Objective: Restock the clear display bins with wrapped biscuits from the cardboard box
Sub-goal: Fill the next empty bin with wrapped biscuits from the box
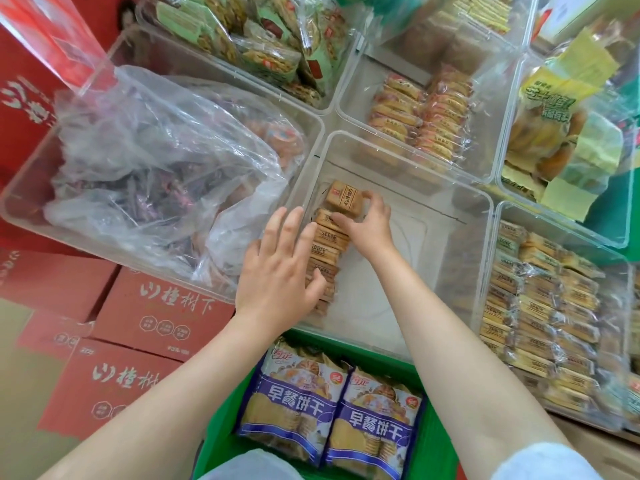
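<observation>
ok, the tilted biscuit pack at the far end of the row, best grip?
Pinch the tilted pack across its short sides, coming from above and the right, where the clear bin floor is bare. The right hand already grips it so; the bin wall blocks the left.

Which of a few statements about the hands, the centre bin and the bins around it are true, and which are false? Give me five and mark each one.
1. The right hand pinches a brown biscuit pack. True.
2. The centre bin is packed full. False: one row of packs lines its left wall; the rest of its floor is bare.
3. The left hand has its fingers spread, against the row. True.
4. The left bin holds a crumpled clear bag. True.
5. The blue bags lie in a red crate. False: the crate is green.
</observation>
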Demonstrator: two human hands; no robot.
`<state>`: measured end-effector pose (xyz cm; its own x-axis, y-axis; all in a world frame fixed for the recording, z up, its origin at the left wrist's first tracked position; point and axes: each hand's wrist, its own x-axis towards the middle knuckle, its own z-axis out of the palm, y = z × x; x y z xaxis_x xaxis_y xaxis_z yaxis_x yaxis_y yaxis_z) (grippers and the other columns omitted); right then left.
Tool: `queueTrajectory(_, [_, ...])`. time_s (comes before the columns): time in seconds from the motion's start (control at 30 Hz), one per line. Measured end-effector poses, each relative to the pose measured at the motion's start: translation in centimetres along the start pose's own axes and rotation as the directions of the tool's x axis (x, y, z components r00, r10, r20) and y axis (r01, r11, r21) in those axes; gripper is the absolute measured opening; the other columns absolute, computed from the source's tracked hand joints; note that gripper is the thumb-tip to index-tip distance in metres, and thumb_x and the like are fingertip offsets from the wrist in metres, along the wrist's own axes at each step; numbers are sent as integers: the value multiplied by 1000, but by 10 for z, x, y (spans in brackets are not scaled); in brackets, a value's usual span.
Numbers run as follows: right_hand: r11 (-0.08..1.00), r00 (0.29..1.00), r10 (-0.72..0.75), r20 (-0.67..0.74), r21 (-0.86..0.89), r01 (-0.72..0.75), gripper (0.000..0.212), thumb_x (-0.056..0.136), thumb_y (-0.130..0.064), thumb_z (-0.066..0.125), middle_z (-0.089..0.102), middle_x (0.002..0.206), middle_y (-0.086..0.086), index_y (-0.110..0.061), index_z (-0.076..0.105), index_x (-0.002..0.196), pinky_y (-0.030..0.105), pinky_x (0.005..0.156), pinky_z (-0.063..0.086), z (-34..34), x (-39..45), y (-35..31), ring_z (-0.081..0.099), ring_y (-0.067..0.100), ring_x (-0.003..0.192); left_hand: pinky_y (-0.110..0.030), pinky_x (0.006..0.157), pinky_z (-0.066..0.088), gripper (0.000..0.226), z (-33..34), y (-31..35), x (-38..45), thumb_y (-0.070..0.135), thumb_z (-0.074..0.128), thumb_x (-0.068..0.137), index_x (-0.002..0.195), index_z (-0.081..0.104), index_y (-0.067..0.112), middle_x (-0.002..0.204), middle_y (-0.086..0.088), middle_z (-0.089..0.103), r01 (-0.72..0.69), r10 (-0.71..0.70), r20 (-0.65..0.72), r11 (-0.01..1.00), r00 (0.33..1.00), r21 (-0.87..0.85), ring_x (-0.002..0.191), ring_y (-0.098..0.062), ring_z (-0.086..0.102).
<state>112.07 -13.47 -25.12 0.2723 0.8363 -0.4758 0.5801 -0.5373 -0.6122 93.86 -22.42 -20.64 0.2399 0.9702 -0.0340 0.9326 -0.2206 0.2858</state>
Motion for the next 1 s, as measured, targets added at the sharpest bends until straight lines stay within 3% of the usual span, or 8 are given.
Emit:
queueTrajectory(0.07, [994, 996, 82, 24, 67, -83, 114, 59, -54, 87, 41, 147, 8, -17, 31, 151, 43, 113, 41, 4, 7, 2, 49, 23, 131, -52, 98, 50, 69, 0, 0, 0, 42, 60, 84, 144, 47, 11, 155, -13, 37, 0, 0, -3, 1000, 1000, -5, 146, -32, 29])
queueTrajectory(0.17, [994, 994, 77, 84, 75, -83, 129, 47, -55, 88, 50, 143, 7, -11, 27, 152, 46, 107, 47, 0, 18, 0, 55, 25, 127, -51, 98, 51, 68, 1, 0, 0, 42, 59, 84, 144, 49, 11, 155, -13, 38, 1, -1, -12, 1000, 1000, -12, 146, -32, 30])
queueTrajectory(0.33, [986, 976, 126, 177, 88, -143, 111, 71, -27, 92, 57, 131, 8, -10, 20, 154, 38, 103, 48, -7, 26, -4, 59, 23, 119, -52, 98, 50, 68, 1, 0, 0, 42, 61, 83, 143, 49, 12, 155, -13, 38, 0, 0, -7, 1000, 1000, -11, 146, -32, 29])
queueTrajectory(0.47, [994, 968, 78, 239, 50, -93, 77, 77, -26, 87, 62, 109, 1, -19, 43, 140, 21, 67, 48, -7, 29, -6, 62, 17, 99, -51, 98, 50, 66, 1, 0, 0, 43, 59, 84, 143, 50, 13, 156, -13, 37, 2, -2, -4, 1000, 1000, -5, 147, -32, 28])
queueTrajectory(0.53, [998, 974, 47, 224, 40, -57, 61, 77, -30, 86, 61, 109, 4, -27, 49, 125, 23, 62, 46, -8, 30, -8, 63, 18, 95, -51, 97, 50, 66, 1, -1, 0, 43, 58, 84, 143, 51, 13, 157, -12, 36, 1, -1, -4, 1000, 1000, -4, 147, -31, 28])
queueTrajectory(0.67, [997, 997, -24, 69, 71, 19, 23, 90, -16, 70, 61, 100, 1, -21, 54, 107, 27, 67, 47, -9, 29, -14, 59, 19, 84, -49, 93, 52, 65, 1, 0, 0, 44, 59, 84, 141, 53, 13, 156, -12, 38, 5, -5, -5, 1000, 1000, -7, 146, -31, 30])
queueTrajectory(0.83, [982, 988, -134, 73, -127, 142, 48, 87, -1, 61, 65, 119, 5, -17, 60, 132, 27, 89, 47, -18, 18, -9, 61, 22, 108, -49, 93, 51, 63, 2, -1, -1, 44, 59, 84, 139, 54, 13, 156, -13, 39, -2, 2, -22, 1000, 1000, -9, 146, -32, 30])
queueTrajectory(1.0, [995, 985, -32, 168, -89, 48, 42, 93, -27, 52, 47, 127, 5, -40, 58, 133, 44, 102, 50, -16, -4, 2, 58, 29, 112, -50, 92, 54, 61, 2, -1, -1, 42, 60, 84, 138, 55, 13, 156, -12, 39, -1, 1, -23, 1000, 1000, -28, 147, -31, 30])
